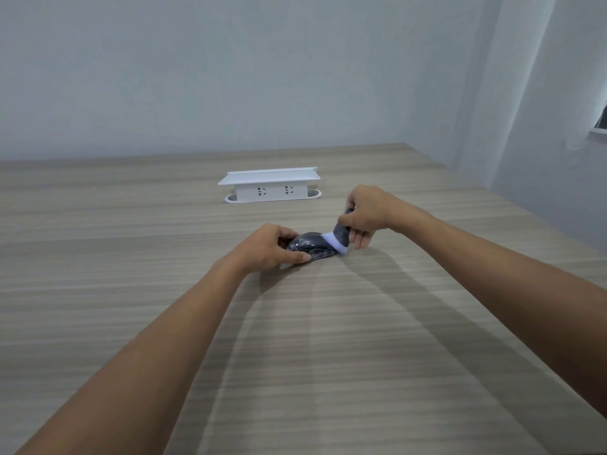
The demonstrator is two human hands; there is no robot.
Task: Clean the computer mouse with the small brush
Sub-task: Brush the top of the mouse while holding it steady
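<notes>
right hand [368, 215] brush [338, 239] on mouse [312, 247]

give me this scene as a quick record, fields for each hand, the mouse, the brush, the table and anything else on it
left hand: grips the mouse's left end, holding it on the table
right hand: closed on the brush handle
mouse: dark, lying on the table between the hands
brush: dark handle, white bristles down on the mouse's right end
table: wood grain
other: white socket box farther back, two outlets facing the camera
</notes>
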